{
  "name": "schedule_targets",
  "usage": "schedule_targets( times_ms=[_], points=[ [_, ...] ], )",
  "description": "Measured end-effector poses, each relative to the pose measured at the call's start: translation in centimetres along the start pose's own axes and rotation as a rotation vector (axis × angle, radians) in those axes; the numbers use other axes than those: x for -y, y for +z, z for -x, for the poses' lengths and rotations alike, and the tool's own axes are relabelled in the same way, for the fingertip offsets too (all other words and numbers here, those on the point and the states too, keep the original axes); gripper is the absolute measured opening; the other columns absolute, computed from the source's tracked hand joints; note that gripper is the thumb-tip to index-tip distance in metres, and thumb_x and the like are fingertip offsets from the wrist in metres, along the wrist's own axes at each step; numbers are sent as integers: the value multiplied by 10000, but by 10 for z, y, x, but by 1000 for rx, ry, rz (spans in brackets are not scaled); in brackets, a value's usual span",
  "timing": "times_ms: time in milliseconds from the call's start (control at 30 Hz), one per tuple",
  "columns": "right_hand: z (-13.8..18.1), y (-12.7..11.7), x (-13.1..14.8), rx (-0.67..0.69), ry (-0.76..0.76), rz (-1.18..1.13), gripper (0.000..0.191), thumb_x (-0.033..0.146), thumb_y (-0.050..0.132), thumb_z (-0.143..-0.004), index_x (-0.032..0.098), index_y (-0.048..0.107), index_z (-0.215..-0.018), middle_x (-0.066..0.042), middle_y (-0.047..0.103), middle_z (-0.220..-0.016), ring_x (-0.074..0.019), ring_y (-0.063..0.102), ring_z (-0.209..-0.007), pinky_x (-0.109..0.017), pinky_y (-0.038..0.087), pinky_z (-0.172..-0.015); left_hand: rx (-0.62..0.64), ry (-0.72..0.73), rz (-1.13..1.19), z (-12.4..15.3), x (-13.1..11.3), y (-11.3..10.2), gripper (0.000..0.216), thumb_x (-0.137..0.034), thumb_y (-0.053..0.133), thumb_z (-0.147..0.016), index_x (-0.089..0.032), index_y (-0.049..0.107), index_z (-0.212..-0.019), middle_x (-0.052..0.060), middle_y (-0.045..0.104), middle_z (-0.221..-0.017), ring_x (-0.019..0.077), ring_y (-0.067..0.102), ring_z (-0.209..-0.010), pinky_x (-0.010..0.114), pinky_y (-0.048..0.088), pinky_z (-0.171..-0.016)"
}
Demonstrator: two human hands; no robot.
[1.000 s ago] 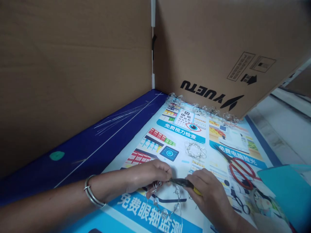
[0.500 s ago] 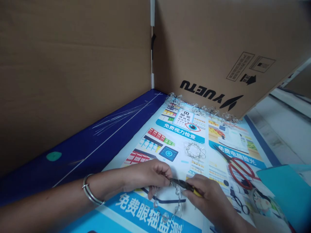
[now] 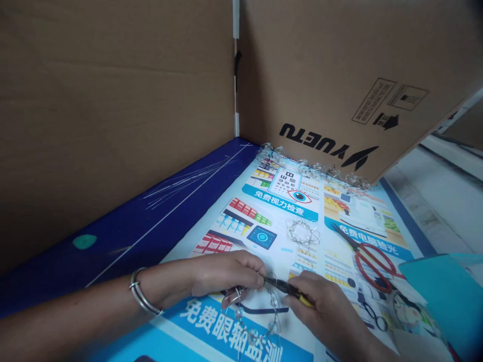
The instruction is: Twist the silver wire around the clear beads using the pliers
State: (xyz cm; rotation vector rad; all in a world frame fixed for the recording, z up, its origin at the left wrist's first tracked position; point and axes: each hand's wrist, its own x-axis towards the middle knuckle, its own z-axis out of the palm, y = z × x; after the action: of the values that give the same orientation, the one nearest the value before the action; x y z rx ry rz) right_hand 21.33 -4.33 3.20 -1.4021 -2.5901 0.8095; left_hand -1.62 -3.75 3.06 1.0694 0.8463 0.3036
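Observation:
My left hand (image 3: pixel 236 271), a silver bangle on its wrist, pinches the wire of a clear-beaded loop (image 3: pixel 252 336). The loop hangs below the fingers over the printed sheet. In my right hand (image 3: pixel 320 301) are pliers (image 3: pixel 281 285) with dark jaws and a yellow-and-black handle. Their tips meet the wire right at my left fingertips; whether the jaws are closed on it I cannot tell. A similar ring of beads and wire (image 3: pixel 302 233) lies flat on the sheet just beyond my hands.
Red-handled scissors (image 3: pixel 375 264) lie at the right, beside a roll of clear tape (image 3: pixel 409 311) and a turquoise sheet (image 3: pixel 445 296). Beaded wire pieces (image 3: pixel 320 173) line the back edge. Loose wires (image 3: pixel 184 183) rest at the left. Cardboard walls (image 3: pixel 320 65) enclose the back and left.
The beaded loop has swung slightly left, and the lower fingers of my left hand have shifted left. The pliers stay at almost the same spot by the left fingertips.

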Motion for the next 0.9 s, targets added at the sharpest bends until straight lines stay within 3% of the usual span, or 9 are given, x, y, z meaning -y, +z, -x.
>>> schedule_targets(
  times_ms=[300, 900],
  points=[
    [-1, 1, -4, -72, -17, 90, 89, 258, 542, -798, 246, 602, -862, -4, 597, -819, -161, 565, -775, -250, 414, -667, -51, -46, 91, -1, 2, -3, 170, -320, 563, -701, -151, 564, -706, -23, 452, -504, 81, 355, -362, 188, 242, -319],
    [1, 3, -9, -106, -96, 51, 161, 255, 548, -795, 232, 610, -942, -40, 574, -868, -188, 525, -826, -323, 405, -744, -60, 50, 49, -3, 8, -3, 260, -377, 512, -791, -141, 597, -720, -31, 441, -497, 72, 370, -365, 165, 304, -324]
  ],
)
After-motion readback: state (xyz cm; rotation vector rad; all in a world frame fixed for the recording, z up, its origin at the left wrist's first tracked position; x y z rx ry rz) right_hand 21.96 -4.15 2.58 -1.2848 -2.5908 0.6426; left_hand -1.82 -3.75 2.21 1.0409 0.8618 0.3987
